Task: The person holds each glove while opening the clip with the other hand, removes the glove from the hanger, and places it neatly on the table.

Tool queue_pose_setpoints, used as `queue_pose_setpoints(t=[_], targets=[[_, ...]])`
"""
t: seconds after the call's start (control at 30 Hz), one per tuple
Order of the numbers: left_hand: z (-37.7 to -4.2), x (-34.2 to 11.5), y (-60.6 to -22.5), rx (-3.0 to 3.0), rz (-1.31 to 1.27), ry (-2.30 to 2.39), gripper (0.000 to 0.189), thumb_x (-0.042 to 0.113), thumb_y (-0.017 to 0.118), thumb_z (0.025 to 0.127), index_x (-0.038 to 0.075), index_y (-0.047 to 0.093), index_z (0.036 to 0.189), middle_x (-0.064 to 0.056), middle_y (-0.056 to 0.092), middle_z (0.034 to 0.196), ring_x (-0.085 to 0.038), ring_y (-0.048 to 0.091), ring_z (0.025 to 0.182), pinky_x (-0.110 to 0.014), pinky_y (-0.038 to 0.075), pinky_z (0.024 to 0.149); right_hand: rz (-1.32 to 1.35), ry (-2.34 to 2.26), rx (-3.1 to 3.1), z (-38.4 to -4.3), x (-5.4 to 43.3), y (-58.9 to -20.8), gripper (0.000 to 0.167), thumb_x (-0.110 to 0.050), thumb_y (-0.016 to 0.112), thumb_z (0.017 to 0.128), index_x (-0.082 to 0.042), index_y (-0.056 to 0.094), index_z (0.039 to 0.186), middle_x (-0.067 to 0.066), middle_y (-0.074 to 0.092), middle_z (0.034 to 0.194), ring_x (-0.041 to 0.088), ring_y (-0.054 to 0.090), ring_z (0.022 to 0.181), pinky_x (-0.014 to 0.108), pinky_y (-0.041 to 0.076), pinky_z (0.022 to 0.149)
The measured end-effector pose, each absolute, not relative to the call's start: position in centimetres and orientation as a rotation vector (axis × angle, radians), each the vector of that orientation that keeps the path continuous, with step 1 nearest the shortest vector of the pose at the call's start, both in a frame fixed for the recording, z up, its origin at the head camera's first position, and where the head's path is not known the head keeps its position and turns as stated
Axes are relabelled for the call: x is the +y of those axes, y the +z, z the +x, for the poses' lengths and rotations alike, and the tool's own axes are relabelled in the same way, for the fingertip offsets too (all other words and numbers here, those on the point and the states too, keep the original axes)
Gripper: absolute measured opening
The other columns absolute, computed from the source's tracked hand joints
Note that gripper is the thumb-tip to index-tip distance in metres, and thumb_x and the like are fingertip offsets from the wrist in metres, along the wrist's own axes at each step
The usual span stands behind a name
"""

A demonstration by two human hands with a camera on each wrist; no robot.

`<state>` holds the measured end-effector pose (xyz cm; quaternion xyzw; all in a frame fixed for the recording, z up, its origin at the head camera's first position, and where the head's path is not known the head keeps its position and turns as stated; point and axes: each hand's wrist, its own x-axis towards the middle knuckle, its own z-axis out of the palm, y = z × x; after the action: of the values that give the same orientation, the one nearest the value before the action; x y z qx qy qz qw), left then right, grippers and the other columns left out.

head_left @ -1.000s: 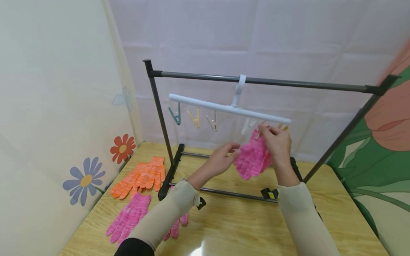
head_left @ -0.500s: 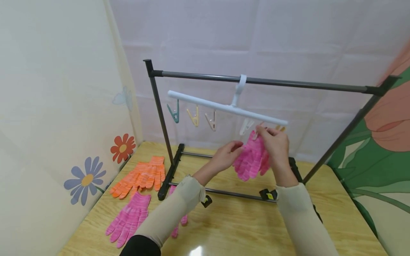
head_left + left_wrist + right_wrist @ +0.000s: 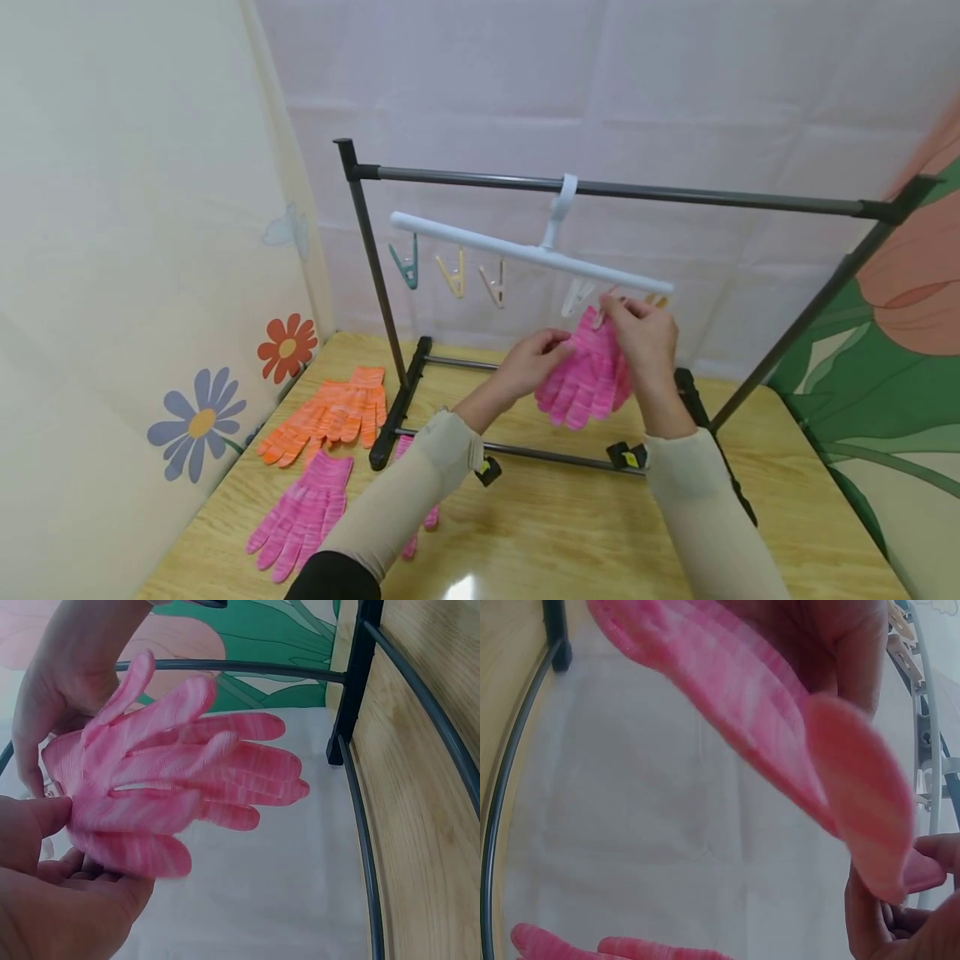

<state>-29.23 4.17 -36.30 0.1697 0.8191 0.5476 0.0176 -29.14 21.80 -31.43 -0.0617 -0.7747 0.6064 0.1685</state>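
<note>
A pair of striped pink knit gloves (image 3: 581,375) hangs fingers-down under the right part of the white clip hanger (image 3: 480,235). My left hand (image 3: 531,365) pinches the gloves' edge near the cuff; in the left wrist view its thumb lies on the pink knit (image 3: 157,769). My right hand (image 3: 647,337) pinches a pale pink clothespin (image 3: 597,320) at the cuff, mostly hidden by the fingers. In the right wrist view the gloves (image 3: 742,712) spread between both hands. Beside them hangs a white clothespin (image 3: 576,297).
Green, yellow and beige clothespins (image 3: 492,283) hang from the hanger's left part. The hanger hooks over a dark metal rack (image 3: 705,195). On the wooden table (image 3: 570,533) lie orange gloves (image 3: 337,408) and a pink glove (image 3: 306,510), with more pink knit behind my left forearm.
My left hand has moved slightly right onto the gloves' edge. The gloves' fingers have shifted a little left and spread. The hanger's right end has moved slightly left.
</note>
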Motion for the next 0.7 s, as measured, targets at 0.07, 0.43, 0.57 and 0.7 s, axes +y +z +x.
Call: queue_pose_setpoints(t=[0.07, 0.43, 0.57, 0.7], targets=[[-29.35, 4.13, -36.31, 2.498, 0.531, 1.745, 0.039, 0.036, 0.059, 0.103, 0.009, 0.060, 0.131, -0.003, 0.069, 0.108, -0.016, 0.066, 0.092, -0.031, 0.056, 0.081, -0.174, 1.704, -2.216, -29.12, 21.77, -31.41, 0.035, -0.047, 0.074, 0.088, -0.014, 0.072, 0.077, -0.009, 0.059, 0.069, 0.010, 0.047, 0.065, 0.021, 0.038, 0.048], [-29.45, 4.36, -36.14, 2.430, 0.510, 1.829, 0.021, 0.023, 0.064, 0.100, 0.010, 0.063, 0.117, -0.002, 0.068, 0.097, -0.014, 0.064, 0.083, -0.028, 0.054, 0.073, -0.130, 1.618, -2.199, -29.18, 21.61, -31.43, 0.036, -0.043, 0.072, 0.089, -0.012, 0.070, 0.071, -0.010, 0.054, 0.060, 0.012, 0.043, 0.064, 0.024, 0.033, 0.048], [-29.25, 4.35, -35.99, 2.427, 0.504, 1.828, 0.020, 0.022, 0.064, 0.101, 0.009, 0.064, 0.117, -0.002, 0.068, 0.095, -0.014, 0.064, 0.081, -0.027, 0.053, 0.071, -0.113, 1.595, -2.180, -29.33, 21.55, -31.57, 0.037, -0.041, 0.072, 0.089, -0.010, 0.069, 0.070, -0.010, 0.053, 0.059, 0.013, 0.042, 0.064, 0.025, 0.031, 0.048], [-29.14, 4.27, -36.01, 2.436, 0.503, 1.823, 0.022, 0.022, 0.064, 0.100, 0.009, 0.064, 0.117, -0.003, 0.069, 0.094, -0.014, 0.065, 0.080, -0.027, 0.054, 0.070, -0.121, 1.579, -2.194, -29.34, 21.50, -31.63, 0.038, -0.042, 0.071, 0.090, -0.009, 0.071, 0.073, -0.008, 0.057, 0.064, 0.013, 0.044, 0.067, 0.024, 0.032, 0.048]])
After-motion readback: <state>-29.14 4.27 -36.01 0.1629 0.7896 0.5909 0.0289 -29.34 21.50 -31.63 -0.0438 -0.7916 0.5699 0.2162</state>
